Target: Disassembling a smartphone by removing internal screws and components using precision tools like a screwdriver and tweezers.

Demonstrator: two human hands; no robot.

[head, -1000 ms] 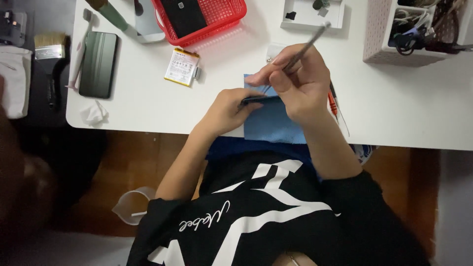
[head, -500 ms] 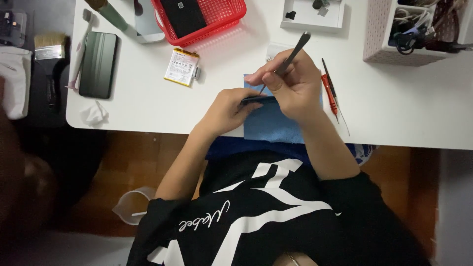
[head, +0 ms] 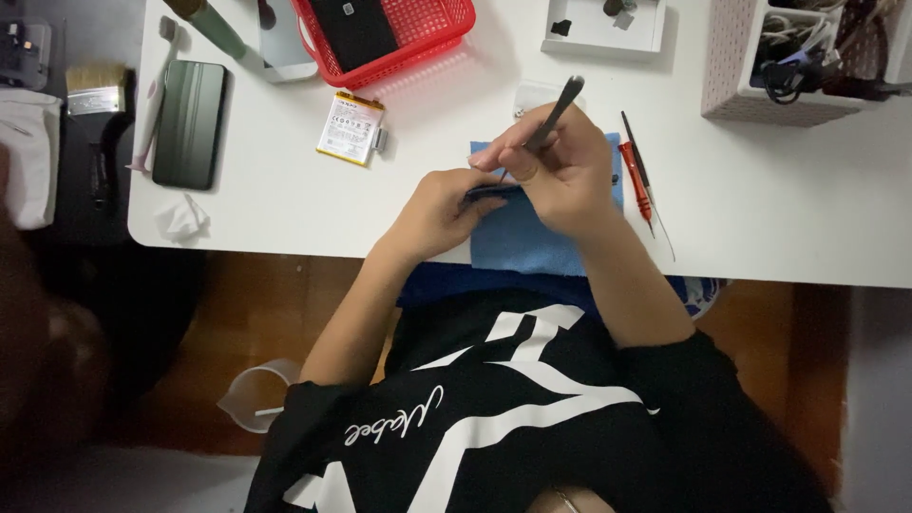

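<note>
1. Holding a dark flat device by its edge, my left hand has its fingers clenched around it over the blue cloth.
2. My right hand pinches grey tweezers, tip down at the device.
3. I see a red screwdriver just beside the cloth, and a battery near a red basket.

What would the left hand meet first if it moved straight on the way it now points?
Probably the right hand, which holds tweezers; the left hand points toward it across the blue cloth. Depth is unclear.
</note>
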